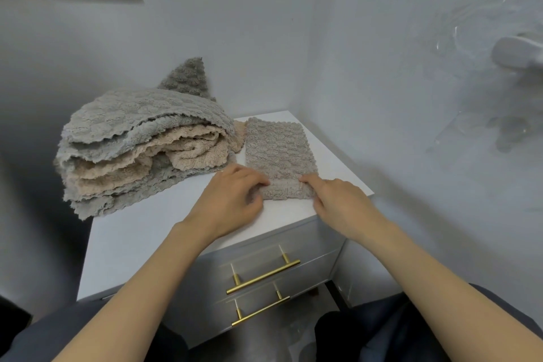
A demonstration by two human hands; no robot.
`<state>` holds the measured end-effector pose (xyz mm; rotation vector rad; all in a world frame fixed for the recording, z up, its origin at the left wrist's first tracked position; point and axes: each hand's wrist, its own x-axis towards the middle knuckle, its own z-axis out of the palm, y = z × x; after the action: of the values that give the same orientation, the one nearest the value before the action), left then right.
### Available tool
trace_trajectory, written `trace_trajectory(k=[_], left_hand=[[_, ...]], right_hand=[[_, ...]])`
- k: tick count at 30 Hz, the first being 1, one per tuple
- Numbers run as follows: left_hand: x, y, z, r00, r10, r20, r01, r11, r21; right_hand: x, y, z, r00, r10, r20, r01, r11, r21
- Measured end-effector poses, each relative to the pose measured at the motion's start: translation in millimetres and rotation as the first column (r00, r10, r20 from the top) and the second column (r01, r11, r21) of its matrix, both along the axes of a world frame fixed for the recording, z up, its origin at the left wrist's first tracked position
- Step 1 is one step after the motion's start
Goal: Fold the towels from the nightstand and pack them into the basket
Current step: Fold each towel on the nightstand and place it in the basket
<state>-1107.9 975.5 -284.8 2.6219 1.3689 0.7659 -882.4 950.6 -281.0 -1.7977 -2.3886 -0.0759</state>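
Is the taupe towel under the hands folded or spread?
Folded: the taupe towel lies as a narrow, thick-edged rectangle on the nightstand; left hand and right hand pinch its near corners.

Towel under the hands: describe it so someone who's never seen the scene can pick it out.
Start at the white nightstand with gold handles in the room's corner. A loose heap of grey and beige towels fills its left side; right of it lies the flat towel, left hand and right hand holding its near end. It alone is a neat, narrow taupe rectangle.
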Motion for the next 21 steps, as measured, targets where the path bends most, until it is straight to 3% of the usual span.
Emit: trace_trajectory(k=[6,9,11,15,21], left_hand=[[-11.1,1.6,-0.6,0.989,0.096,-0.115,-0.103,0.993,-0.057],[-8.7,0.4,-0.6,0.993,0.100,-0.057,-0.100,0.995,0.001],[-6.6,0.6,1.4,0.988,0.138,0.067,-0.135,0.990,-0.035],[-3.9,3.4,3.9,0.929,0.245,0.278,-0.161,0.942,-0.294],[0.7,8.7,1.3,0.877,0.365,0.313,-0.204,0.872,-0.444]], right_hand=[[2.9,5.8,10.9,0.914,-0.047,-0.403,0.040,0.999,-0.025],[4.8,9.2,14.7,0.852,-0.091,-0.515,0.062,0.995,-0.072],[6.5,11.7,16.1,0.829,-0.131,-0.544,0.091,0.991,-0.100],[7.6,15.6,15.7,0.778,-0.208,-0.593,0.144,0.978,-0.153],[6.9,16.7,8.3,0.818,-0.300,-0.491,0.260,0.954,-0.150]])
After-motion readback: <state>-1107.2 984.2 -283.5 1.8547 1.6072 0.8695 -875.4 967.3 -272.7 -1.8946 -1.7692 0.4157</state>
